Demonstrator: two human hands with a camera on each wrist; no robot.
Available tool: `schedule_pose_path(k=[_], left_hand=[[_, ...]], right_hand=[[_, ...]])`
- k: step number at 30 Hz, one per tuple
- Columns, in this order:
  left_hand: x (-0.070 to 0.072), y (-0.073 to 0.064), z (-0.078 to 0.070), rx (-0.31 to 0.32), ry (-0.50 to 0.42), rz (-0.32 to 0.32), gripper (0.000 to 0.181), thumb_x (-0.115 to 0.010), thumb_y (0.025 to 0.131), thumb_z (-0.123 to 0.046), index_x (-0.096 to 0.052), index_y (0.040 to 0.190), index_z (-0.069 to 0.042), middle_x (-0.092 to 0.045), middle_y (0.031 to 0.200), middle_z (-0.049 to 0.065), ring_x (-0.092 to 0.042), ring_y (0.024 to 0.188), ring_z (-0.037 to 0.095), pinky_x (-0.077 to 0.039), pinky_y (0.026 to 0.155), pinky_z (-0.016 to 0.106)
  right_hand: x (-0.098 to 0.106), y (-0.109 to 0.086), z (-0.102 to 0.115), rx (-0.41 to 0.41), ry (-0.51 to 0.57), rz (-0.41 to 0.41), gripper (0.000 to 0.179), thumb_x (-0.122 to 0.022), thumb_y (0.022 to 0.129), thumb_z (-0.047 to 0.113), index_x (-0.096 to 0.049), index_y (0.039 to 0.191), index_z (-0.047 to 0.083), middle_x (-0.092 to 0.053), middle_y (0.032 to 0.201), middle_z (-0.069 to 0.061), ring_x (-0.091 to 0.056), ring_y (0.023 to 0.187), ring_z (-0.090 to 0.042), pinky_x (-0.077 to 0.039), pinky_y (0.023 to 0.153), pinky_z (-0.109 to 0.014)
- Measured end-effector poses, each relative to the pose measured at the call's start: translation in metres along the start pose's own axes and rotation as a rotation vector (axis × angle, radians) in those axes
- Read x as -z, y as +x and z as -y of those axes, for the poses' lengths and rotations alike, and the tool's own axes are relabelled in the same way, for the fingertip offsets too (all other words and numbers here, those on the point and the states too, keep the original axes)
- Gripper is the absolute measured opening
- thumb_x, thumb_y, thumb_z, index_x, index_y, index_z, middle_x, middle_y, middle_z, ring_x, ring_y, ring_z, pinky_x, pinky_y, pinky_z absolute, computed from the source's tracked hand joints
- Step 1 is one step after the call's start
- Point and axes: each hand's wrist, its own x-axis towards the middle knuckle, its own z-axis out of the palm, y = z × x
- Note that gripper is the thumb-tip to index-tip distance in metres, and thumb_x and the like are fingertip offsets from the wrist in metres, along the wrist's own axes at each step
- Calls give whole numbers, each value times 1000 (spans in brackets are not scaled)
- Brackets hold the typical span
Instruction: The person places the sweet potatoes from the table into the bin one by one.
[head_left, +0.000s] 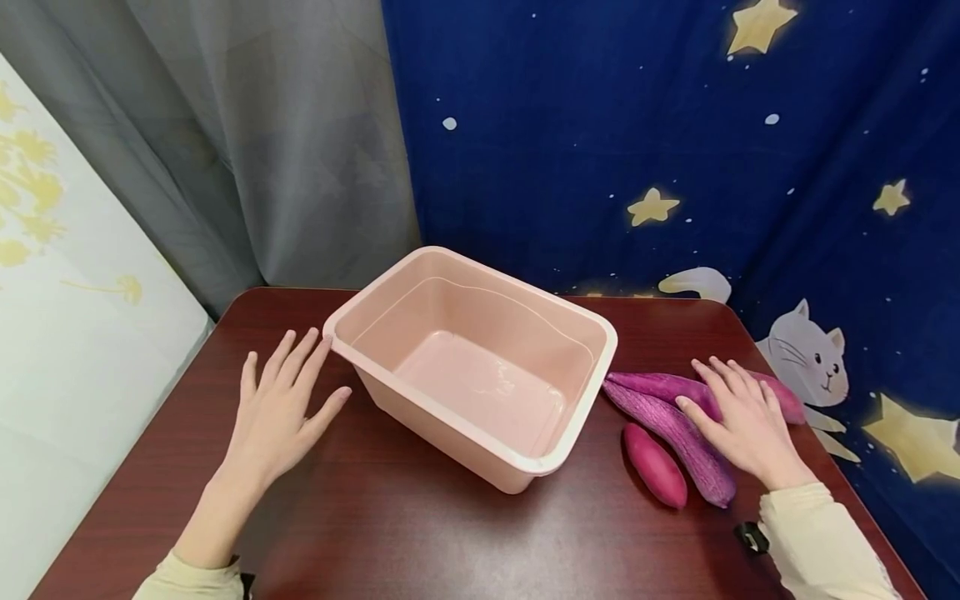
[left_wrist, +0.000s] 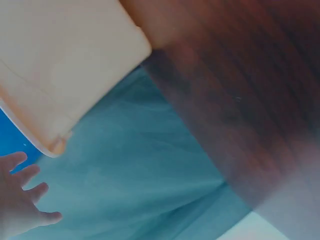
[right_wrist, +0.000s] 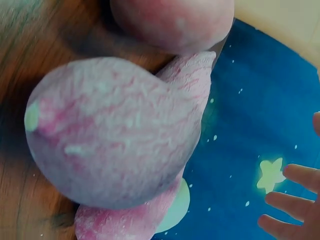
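Note:
A pink plastic basin (head_left: 442,429) stands at mid-table with nothing inside it. My left hand (head_left: 277,412) is spread beside its left corner, the index fingertip overlapping the rim in the head view; fingers straight, nothing held. To the basin's right lie purple sweet potatoes: a long rough one (head_left: 686,433), another long one (head_left: 660,386) behind it, and a small smooth reddish one (head_left: 655,467) in front. My right hand (head_left: 742,417) extends over the back ones with fingers straight, partly hiding them; a pink-purple end (head_left: 783,398) shows beyond it. The right wrist view shows the rough sweet potato (right_wrist: 110,130) up close.
The dark red wooden table (head_left: 420,542) ends at a back edge just behind the basin. A grey curtain (head_left: 322,150) and a blue star-patterned curtain (head_left: 540,150) hang behind it. A white panel with yellow flowers (head_left: 82,375) stands at the left.

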Motion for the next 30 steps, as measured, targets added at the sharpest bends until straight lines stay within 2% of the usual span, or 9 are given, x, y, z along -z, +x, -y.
schedule_pose_path(k=[4,9,18,23,30], left_hand=[[0,4,-9,-34,-14,0,62,-52,83,-43,-40,133,-8,-37,135,12,-19,129,26,-2,99,53],[-1,6,-14,-44,-11,13,58,-52,83,-43,-46,128,-8,-40,132,11,-20,128,27,-3,99,54],[-4,4,-14,-58,2,9,56,-52,83,-43,-47,128,-11,-40,132,10,-22,127,28,-4,98,55],[-5,3,-13,-59,5,7,56,-52,83,-43,-47,128,-12,-41,132,9,-22,127,28,-3,99,55],[-5,2,-13,-58,7,7,56,-52,83,-44,-47,128,-12,-41,132,8,-23,127,28,-4,99,55]], right_hand=[[-2,-2,5,13,1,13,62,-54,84,41,-37,133,6,-34,130,-25,-19,124,-39,-1,97,-59],[-6,-4,14,50,-3,10,61,-56,83,41,-40,131,7,-37,129,-23,-22,124,-37,-3,98,-57],[-17,-6,26,86,-1,45,59,-58,81,43,-48,124,5,-45,123,-19,-35,114,-38,-26,89,-58],[-23,-10,34,76,-5,99,58,-57,81,46,-50,121,5,-50,118,-18,-42,109,-37,-33,83,-59],[-30,-15,40,101,-50,101,54,-62,78,43,-55,116,6,-55,110,-18,-50,99,-36,-41,77,-54]])
